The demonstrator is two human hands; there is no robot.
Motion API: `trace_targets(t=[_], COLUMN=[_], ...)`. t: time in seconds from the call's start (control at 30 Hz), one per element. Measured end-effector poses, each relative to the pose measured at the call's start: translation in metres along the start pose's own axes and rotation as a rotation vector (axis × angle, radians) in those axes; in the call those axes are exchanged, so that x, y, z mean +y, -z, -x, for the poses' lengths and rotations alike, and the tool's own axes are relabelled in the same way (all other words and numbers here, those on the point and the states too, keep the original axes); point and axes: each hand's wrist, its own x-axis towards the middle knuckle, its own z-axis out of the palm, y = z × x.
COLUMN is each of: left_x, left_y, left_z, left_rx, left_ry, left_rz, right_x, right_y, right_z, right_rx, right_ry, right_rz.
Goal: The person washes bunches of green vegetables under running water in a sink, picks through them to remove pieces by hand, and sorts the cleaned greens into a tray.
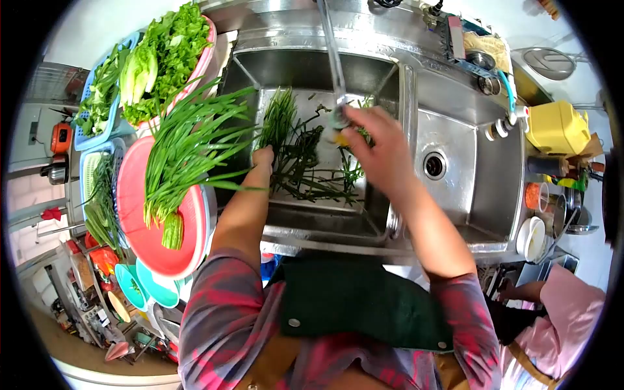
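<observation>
In the left basin of the steel sink, my left hand is closed round a bunch of green stalks. My right hand is raised over the same basin, its fingers curled at the end of the faucet spout; what it grips there is blurred. Loose dark green stems lie on the basin floor between my hands. To the left, long green chives rest across a pink basin.
Lettuce fills a container at the upper left. Two turquoise bowls stand lower left. A second sink basin with a drain, a yellow jug and jars are at the right. Another person in pink is at the lower right.
</observation>
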Motion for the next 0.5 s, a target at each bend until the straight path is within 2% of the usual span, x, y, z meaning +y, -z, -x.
trace_targets(t=[0.07, 0.1, 0.13, 0.17, 0.23, 0.27, 0.3, 0.37, 0.43, 0.5], left_x=[-0.010, -0.007, -0.001, 0.007, 0.016, 0.015, 0.014, 0.016, 0.024, 0.017], left_y=[-0.007, -0.012, -0.021, -0.029, -0.044, -0.050, -0.057, -0.067, -0.071, -0.079], left_z=[-0.064, -0.067, -0.060, -0.052, -0.053, -0.059, -0.064, -0.070, -0.070, -0.066], left_rx=[-0.042, -0.036, 0.043, 0.122, 0.131, 0.223, 0.312, 0.289, 0.115, 0.010], left_ry=[-0.203, -0.199, -0.302, -0.407, -0.440, -0.528, -0.613, -0.565, -0.436, -0.375], left_rz=[-0.742, -0.740, -0.805, -0.867, -0.918, -0.935, -0.951, -0.929, -0.975, -1.030], right_x=[-0.001, 0.006, 0.015, 0.028, 0.053, 0.055, 0.058, 0.056, 0.057, 0.051], right_y=[-0.003, 0.000, 0.005, 0.008, 0.012, 0.017, 0.018, 0.020, 0.016, 0.011], right_z=[0.003, 0.011, 0.023, 0.043, 0.089, 0.107, 0.128, 0.150, 0.168, 0.170], right_rx=[-0.055, -0.016, 0.023, 0.054, 0.152, 0.144, 0.198, 0.214, 0.247, 0.207], right_ry=[-0.060, -0.086, -0.114, -0.208, -0.352, -0.441, -0.606, -0.810, -0.896, -0.842], right_rz=[-0.110, -0.159, -0.208, -0.200, -0.241, -0.218, -0.365, -0.436, -0.541, -0.438])
